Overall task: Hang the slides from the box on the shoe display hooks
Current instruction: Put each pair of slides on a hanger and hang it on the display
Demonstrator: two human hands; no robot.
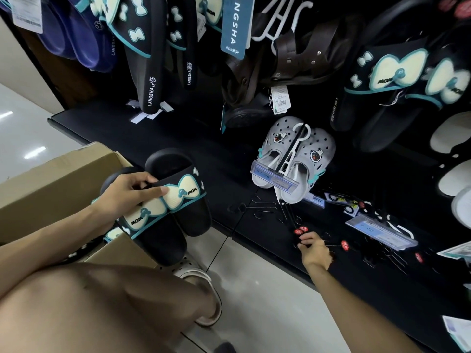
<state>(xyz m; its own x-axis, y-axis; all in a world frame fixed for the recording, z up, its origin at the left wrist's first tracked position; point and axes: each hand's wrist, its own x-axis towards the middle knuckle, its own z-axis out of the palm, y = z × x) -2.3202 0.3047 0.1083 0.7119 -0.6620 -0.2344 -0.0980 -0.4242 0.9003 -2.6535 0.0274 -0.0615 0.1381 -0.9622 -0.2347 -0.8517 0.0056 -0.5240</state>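
My left hand (127, 194) grips a pair of black slides (165, 212) with cream bows and teal trim, held together above the open cardboard box (51, 184) at the left. My right hand (314, 249) reaches down to the black base shelf (178, 138) and pinches a black hanger (302, 234) with red round tags among a pile of loose hangers. Matching bow slides (397, 80) hang on the dark display wall above.
Grey clogs (293, 159) on a white hanger with a price holder hang low in the middle. Brown sandals (288, 59) and blue slides (76, 39) hang higher up. More hangers and price holders (379, 229) litter the shelf at right. My knee and sandalled foot (201, 289) are below.
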